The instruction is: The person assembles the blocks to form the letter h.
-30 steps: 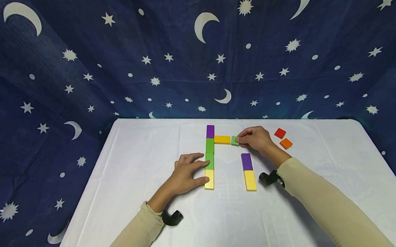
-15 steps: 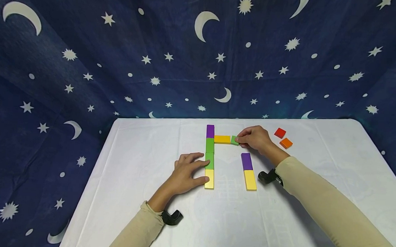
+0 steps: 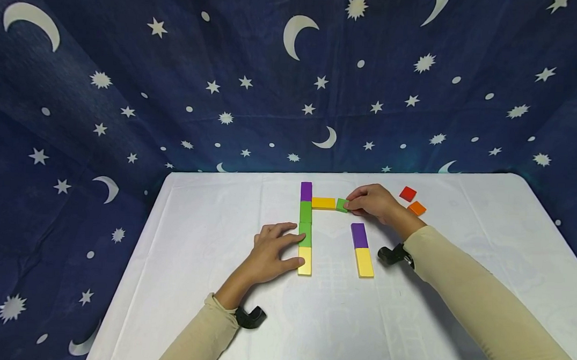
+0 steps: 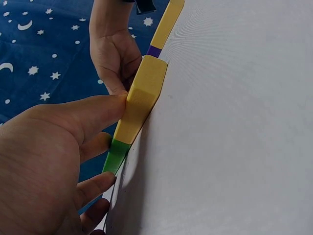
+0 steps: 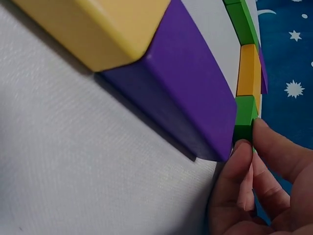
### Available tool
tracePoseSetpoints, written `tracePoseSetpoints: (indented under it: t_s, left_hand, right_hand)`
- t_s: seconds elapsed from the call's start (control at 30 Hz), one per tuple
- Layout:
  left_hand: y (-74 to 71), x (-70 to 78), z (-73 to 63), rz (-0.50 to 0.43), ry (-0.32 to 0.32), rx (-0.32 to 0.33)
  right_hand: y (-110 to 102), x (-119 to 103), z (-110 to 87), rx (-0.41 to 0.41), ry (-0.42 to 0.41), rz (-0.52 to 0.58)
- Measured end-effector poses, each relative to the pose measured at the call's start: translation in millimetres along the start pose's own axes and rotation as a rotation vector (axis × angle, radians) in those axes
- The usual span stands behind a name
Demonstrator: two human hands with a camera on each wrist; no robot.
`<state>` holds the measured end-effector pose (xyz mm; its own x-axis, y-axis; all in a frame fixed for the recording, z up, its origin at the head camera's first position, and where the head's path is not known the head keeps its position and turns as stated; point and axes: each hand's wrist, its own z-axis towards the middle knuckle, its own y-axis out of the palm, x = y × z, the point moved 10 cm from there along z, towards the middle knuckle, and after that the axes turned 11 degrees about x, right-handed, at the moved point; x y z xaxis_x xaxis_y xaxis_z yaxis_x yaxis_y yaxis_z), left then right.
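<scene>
My right hand [image 3: 372, 201] pinches a small green block [image 3: 342, 205] between thumb and fingers. That block lies at the right end of an orange-yellow block [image 3: 323, 203]; the right wrist view shows the green block [image 5: 245, 117] up against it. A column of blocks runs toward me: purple [image 3: 306, 191] at the far end, then two green ones, then a yellow block [image 3: 305, 268] nearest. My left hand [image 3: 268, 254] rests on this column with fingers spread, its thumb on the yellow block [image 4: 142, 98] and its index fingertip on the nearer green block [image 3: 305, 230].
Right of the column, a purple block [image 3: 359, 236] and a yellow block [image 3: 364, 263] form a shorter, slightly slanted line. A red block [image 3: 407, 194] and an orange block [image 3: 417, 208] lie beyond my right wrist. White cloth covers the table [image 3: 195, 208]; a starry curtain [image 3: 255, 66] hangs behind.
The small green block has shifted very slightly left toward the orange-yellow block and turned a little in my right hand's pinch. My left hand has stayed in place.
</scene>
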<state>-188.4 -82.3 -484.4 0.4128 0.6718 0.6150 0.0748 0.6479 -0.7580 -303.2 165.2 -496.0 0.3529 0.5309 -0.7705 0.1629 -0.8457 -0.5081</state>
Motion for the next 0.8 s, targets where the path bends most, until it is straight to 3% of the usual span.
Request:
tracePoseSetpoints:
  t_s: [0.8]
  left_hand:
    - [1.4, -0.9, 0.6, 0.012, -0.004, -0.003]
  right_hand:
    - [-0.6, 1.8, 0.8, 0.029, 0.026, -0.032]
